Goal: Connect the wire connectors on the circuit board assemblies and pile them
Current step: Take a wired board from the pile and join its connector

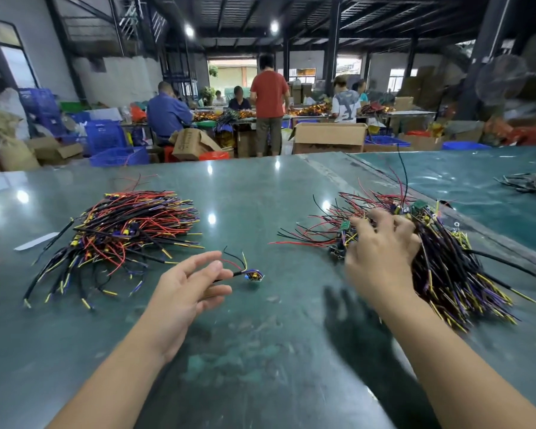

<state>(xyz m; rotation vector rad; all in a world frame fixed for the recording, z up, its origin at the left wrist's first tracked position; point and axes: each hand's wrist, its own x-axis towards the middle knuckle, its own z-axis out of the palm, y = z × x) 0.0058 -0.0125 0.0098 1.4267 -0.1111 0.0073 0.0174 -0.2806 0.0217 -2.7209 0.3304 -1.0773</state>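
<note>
A glossy dark-green worktable (260, 193) carries two heaps of wired circuit board assemblies. Well to the left of the left hand (186, 284) lies a big tangled pile of red, black, yellow and purple wires (121, 233), with a white paper strip (36, 242) just beyond its far edge. Just past the left fingertips (218, 267) sits a single small circuit board assembly with a black lead (252, 275), lying on the table; whether the fingers touch its lead cannot be told. The left hand is loosely open, palm turned inward, fingers spread and slightly curled. The right hand (381, 252) is spread wide, palm down, fingers clawed into the second bundle of wires with small green boards (440, 258), which stretches to its right. Both forearms reach forward from the near edge.
</note>
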